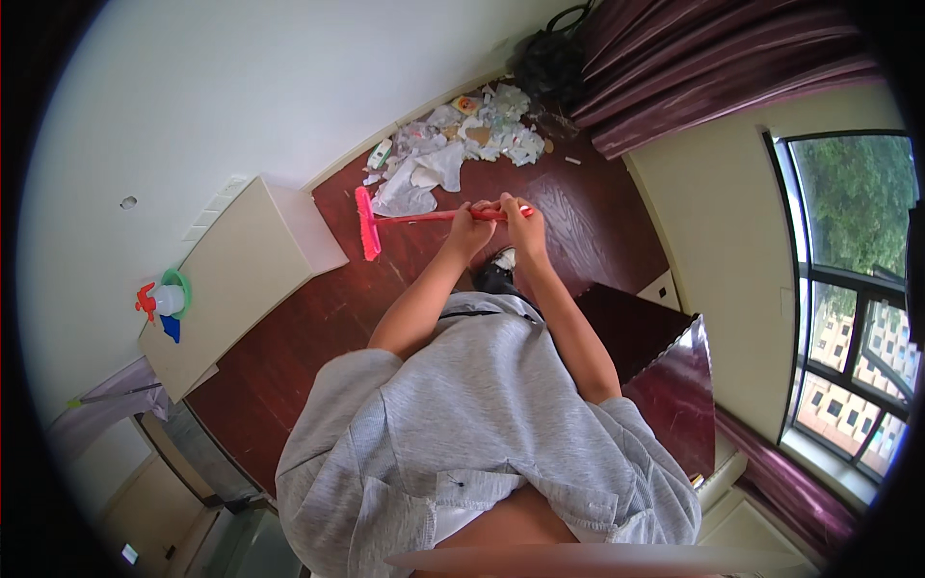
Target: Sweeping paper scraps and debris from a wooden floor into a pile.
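Observation:
A broom (369, 223) with a pink-red brush head and a red stick is held out in front of me, nearly level. My left hand (471, 228) is wrapped round the stick at its middle. Close beside it, my right hand (523, 220) grips the stick near its end. The brush head points to the left, over the dark red wooden floor (289, 366). Beyond it lies a heap of crumpled paper and plastic litter (453, 144) along the wall.
A pale cabinet (241, 270) stands at the left, with a spray bottle (166, 301) on it. A black bag (549, 65) sits in the far corner by purple curtains (694, 58). A dark glossy piece of furniture (674, 385) is close on my right, below the window (848, 289).

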Demonstrator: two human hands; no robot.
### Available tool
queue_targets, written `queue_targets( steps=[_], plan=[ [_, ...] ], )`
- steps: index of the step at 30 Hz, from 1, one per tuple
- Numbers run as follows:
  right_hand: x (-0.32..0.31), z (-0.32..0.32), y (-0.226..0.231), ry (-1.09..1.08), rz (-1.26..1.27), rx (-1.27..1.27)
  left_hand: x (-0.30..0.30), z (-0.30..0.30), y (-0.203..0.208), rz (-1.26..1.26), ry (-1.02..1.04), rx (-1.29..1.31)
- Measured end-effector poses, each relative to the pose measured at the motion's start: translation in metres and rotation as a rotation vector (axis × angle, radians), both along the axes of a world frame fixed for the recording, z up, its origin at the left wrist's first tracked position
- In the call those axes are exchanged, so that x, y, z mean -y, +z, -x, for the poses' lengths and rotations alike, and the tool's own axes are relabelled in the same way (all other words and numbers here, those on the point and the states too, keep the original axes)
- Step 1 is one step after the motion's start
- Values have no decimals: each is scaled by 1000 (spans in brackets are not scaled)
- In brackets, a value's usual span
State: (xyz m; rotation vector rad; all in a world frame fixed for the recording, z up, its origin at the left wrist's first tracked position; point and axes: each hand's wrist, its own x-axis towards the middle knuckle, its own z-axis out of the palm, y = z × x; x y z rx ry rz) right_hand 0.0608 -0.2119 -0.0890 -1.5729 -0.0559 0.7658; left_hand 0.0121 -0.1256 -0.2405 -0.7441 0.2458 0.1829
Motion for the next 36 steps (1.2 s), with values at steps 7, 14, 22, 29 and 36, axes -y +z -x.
queue_targets(
  steps=[7, 14, 22, 29, 36],
  plan=[
    [22, -134, 68, 404, -19, 420, 19, -119, 115, -203, -45, -298],
    [-5, -153, 112, 628, -146, 396, -10, -124, 100, -234, 148, -141],
    [-71, -194, -15, 456, -224, -80, -73, -157, 71, -115, 306, -396],
    [-87, -263, -31, 62, -67, -268, -85, -246, 12, -147, 106, -374],
    [-73, -370, 31, 170, -63, -117, -70, -341, 62, -153, 66, -287]
  ],
)
